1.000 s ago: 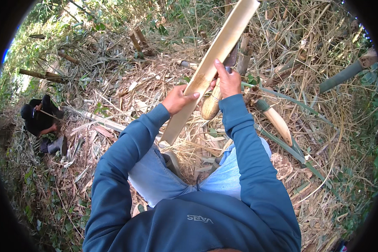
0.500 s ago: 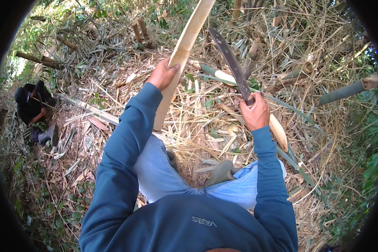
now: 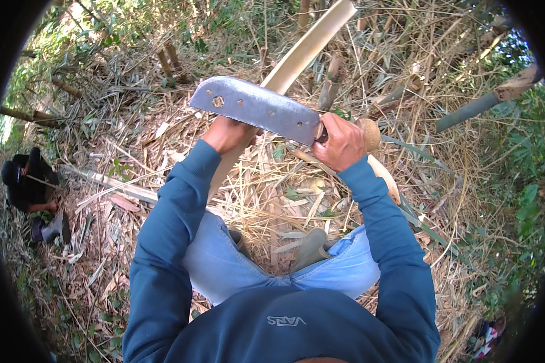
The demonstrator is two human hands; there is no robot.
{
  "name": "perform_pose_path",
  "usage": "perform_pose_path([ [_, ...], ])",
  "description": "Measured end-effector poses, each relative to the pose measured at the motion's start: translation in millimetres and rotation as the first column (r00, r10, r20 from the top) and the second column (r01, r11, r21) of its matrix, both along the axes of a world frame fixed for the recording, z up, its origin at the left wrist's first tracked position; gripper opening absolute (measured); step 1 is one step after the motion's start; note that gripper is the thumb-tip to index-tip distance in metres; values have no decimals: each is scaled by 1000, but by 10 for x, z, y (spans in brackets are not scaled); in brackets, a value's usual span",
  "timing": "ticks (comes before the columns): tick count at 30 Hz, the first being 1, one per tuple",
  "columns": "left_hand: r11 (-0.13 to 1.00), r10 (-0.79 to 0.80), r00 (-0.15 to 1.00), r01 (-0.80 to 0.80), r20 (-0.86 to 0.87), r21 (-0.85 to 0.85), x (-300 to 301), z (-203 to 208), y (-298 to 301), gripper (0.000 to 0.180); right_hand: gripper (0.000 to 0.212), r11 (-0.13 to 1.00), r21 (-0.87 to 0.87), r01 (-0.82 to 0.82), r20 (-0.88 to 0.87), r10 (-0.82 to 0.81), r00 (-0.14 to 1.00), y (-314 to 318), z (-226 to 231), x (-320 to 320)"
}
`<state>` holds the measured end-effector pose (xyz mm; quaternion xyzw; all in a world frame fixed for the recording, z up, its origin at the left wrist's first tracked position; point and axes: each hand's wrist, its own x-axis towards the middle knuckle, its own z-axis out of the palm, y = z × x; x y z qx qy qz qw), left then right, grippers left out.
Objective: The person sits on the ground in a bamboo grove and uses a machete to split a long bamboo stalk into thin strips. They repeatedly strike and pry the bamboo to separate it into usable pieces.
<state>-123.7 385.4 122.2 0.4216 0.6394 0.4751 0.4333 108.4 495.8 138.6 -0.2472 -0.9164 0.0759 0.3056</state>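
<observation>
My left hand is closed round a long split strip of pale bamboo, which slants from by my left knee up to the far right. My right hand grips a machete by its wooden handle, whose rounded butt sticks out past the wrist side. The wide grey blade has several holes and points left, its flat side facing up toward me. It passes over the strip just beyond my left hand and hides part of the fingers. Whether the edge touches the bamboo I cannot tell.
A peeled bamboo piece lies under my right wrist. To the right slants a thick cut bamboo stem; a stump stands ahead. Split bamboo lies on the left among dry leaves and shavings. Another person sits at far left.
The machete has swung left across the strip and turned its flat side up, with my right hand moving left and away from me. The strip's far end has tilted to the right.
</observation>
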Motion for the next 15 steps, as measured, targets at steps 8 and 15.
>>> perform_pose_path([
  [8,999,-37,862,41,-505,-3,209,206,-37,34,21,991,33,128,-26,-127,992,99,-26,182],
  [15,996,-57,814,4,-578,-92,337,133,109,35,17,975,-71,210,-64,-215,975,216,-140,297],
])
